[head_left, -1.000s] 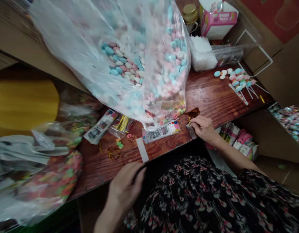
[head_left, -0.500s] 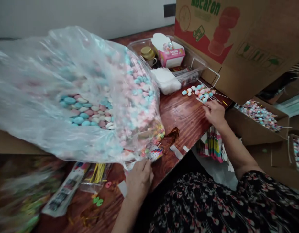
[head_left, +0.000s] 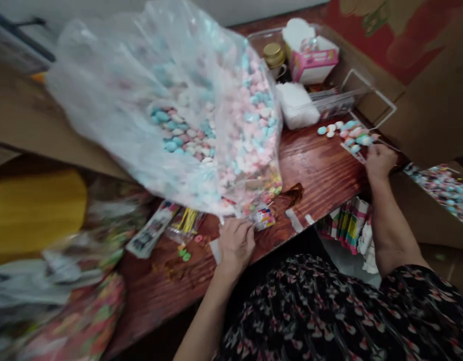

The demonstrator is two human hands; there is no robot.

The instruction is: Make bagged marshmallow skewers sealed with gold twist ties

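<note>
Left hand [head_left: 236,245] and right hand [head_left: 380,163] at a wooden bench [head_left: 321,170] with a clear bag [head_left: 114,85] of pastel candies [head_left: 250,135]

Head-worn view, looking down. The bag, heavy with pink, blue and white candies, leans across the middle of the bench, with its lower corner low over the bench edge. Multicoloured pieces collect in that corner. The left hand lies just below the corner, fingers curled down beside a printed card [head_left: 264,218]; thin plastic runs close to the fingers, and whether they grip it cannot be told. The right hand, fingers close together, is at the far edge of the bench, touching or just beside a row of candy lollipops [head_left: 350,133] on white sticks; whether it holds a stick cannot be told. Between the hands lie a brown cellophane scrap [head_left: 293,193] and white tape strips [head_left: 294,220]. Left of the bag are a printed packet [head_left: 152,229] and a packet of yellow twist ties [head_left: 186,221]. Beyond it stand a gold-lidded jar [head_left: 274,55], a pink box [head_left: 313,65] and a white packet [head_left: 296,105], all by a clear tray [head_left: 261,37]. A carton of wrapped candies [head_left: 440,188] sits at right. A dark floral garment [head_left: 302,311] fills the lower edge
</note>
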